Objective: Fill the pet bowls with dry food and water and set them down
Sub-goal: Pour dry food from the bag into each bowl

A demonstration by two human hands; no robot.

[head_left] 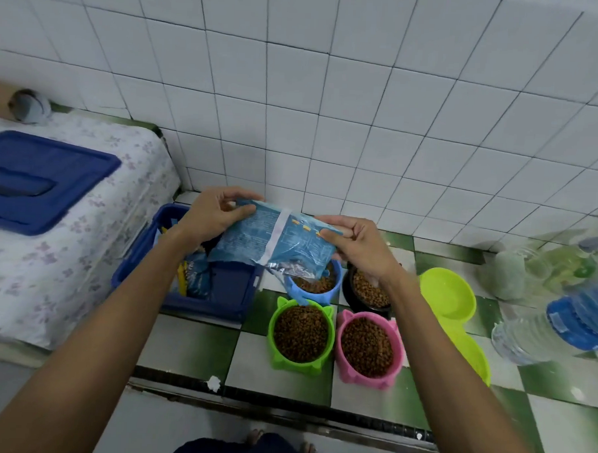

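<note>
Both hands, the left hand [213, 213] and right hand [357, 246], pinch the food bag [273, 240]; tilted carelessly, kibble may spill beside the blue bowl [317, 285].

Both forearms are bare, with no sleeves, and the left hand [212, 213] and right hand [357, 246] carry no rings, watch or gloves; dark blue clothing [264, 451] covers the lap, toes bare

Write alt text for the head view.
Both hands, left hand and right hand, hold a blue food pouch over four kibble-filled bowls: blue bowl, black bowl, green bowl, pink bowl.
</note>
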